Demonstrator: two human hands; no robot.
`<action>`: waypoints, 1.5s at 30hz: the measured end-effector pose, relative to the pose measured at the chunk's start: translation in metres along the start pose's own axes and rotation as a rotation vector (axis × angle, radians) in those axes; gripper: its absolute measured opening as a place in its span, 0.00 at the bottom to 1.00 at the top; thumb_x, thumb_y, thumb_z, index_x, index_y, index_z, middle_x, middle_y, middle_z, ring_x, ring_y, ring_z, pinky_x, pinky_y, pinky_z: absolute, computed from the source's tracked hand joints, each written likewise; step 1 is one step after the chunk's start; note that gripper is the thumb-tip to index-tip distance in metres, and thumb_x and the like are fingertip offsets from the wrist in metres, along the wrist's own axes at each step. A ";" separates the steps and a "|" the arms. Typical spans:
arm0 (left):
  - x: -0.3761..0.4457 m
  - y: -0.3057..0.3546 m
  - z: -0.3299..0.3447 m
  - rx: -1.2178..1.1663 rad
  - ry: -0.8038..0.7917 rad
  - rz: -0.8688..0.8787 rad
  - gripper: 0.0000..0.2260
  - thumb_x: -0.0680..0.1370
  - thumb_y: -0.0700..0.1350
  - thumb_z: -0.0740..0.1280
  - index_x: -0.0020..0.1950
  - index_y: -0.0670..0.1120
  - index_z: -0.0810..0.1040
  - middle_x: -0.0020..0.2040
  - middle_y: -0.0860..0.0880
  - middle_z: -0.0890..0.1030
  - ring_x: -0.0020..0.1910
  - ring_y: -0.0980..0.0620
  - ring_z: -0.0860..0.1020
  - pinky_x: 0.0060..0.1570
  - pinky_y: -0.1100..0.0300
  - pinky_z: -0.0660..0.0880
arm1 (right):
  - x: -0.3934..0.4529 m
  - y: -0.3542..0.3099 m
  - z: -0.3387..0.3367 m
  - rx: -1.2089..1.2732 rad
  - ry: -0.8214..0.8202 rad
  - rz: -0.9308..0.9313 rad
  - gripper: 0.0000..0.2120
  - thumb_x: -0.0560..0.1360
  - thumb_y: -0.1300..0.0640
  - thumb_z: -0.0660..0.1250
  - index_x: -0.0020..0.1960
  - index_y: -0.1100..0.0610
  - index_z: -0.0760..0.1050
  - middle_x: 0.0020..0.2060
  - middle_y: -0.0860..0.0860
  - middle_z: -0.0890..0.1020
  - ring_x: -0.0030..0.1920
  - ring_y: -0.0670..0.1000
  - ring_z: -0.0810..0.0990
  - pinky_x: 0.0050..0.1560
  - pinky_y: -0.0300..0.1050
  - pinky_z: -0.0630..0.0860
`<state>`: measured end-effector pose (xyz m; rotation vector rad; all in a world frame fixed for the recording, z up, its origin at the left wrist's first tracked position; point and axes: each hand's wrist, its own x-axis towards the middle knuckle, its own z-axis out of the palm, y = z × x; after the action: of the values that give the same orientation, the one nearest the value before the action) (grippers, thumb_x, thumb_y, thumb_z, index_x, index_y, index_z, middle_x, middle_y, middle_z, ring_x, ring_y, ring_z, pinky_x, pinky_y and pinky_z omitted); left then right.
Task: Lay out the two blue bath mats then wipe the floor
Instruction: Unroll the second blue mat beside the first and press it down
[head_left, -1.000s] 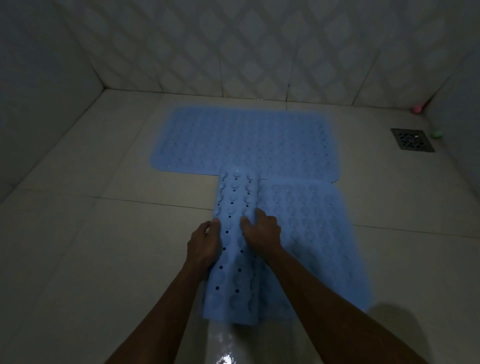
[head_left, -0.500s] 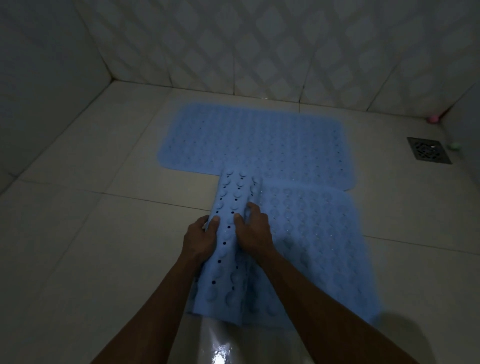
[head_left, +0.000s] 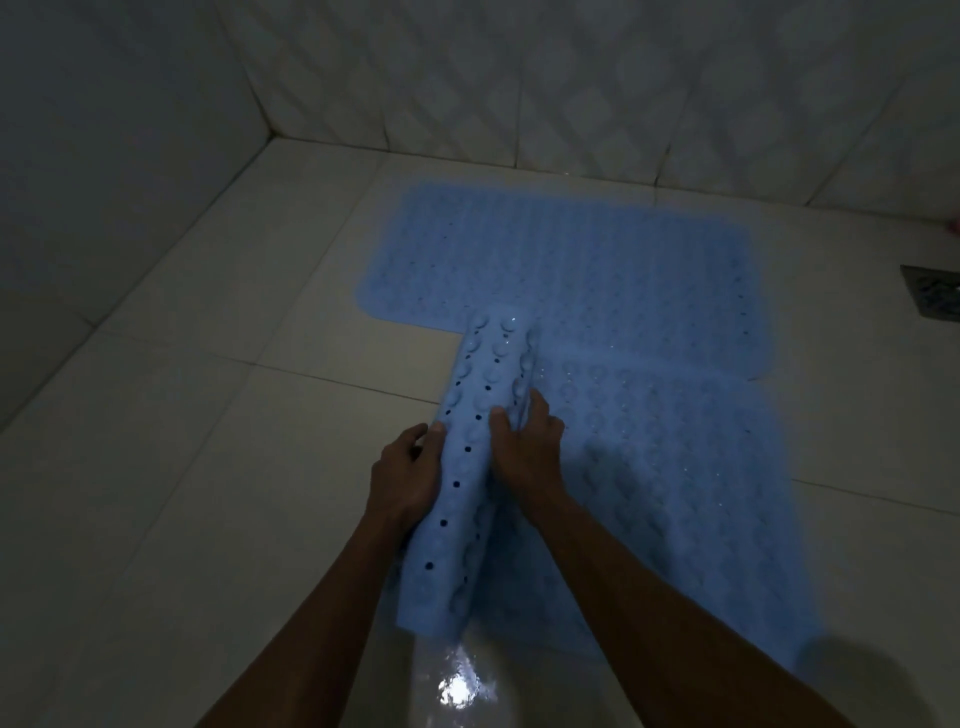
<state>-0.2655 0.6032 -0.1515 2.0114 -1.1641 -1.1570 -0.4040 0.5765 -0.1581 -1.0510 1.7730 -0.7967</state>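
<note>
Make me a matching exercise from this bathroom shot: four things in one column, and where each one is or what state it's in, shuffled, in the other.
Things:
1. far bath mat
2. near bath mat
3. floor drain
4. left hand

Places or states:
A. at the picture's right edge
B. lying flat by the back wall
C. gripping the outer side of the rolled strip
D. partly unrolled, left part still curled

Pairs: 1-B, 2-D, 3-A, 4-C
</note>
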 end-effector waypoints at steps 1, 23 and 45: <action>0.000 -0.001 -0.005 0.017 0.002 0.009 0.26 0.81 0.63 0.59 0.71 0.48 0.75 0.65 0.45 0.81 0.61 0.46 0.79 0.62 0.55 0.74 | 0.001 -0.001 0.003 -0.066 -0.029 0.013 0.30 0.81 0.48 0.63 0.80 0.54 0.58 0.72 0.63 0.65 0.71 0.63 0.68 0.73 0.55 0.66; 0.033 -0.062 -0.054 0.341 0.045 0.128 0.32 0.75 0.65 0.65 0.73 0.50 0.67 0.64 0.47 0.77 0.60 0.45 0.77 0.56 0.45 0.78 | 0.021 -0.035 0.092 -0.253 -0.319 -0.167 0.20 0.84 0.60 0.56 0.76 0.58 0.66 0.74 0.58 0.71 0.73 0.58 0.70 0.70 0.45 0.64; 0.079 -0.071 -0.086 1.185 0.341 0.318 0.28 0.81 0.45 0.49 0.82 0.45 0.55 0.80 0.38 0.59 0.79 0.34 0.57 0.72 0.25 0.46 | 0.043 -0.020 0.090 -0.740 -0.220 -0.373 0.24 0.82 0.51 0.57 0.77 0.50 0.63 0.76 0.52 0.65 0.74 0.57 0.62 0.67 0.58 0.68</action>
<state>-0.1404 0.5708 -0.1968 2.4674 -2.1380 0.1725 -0.3254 0.5215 -0.1918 -1.9141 1.7287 -0.1931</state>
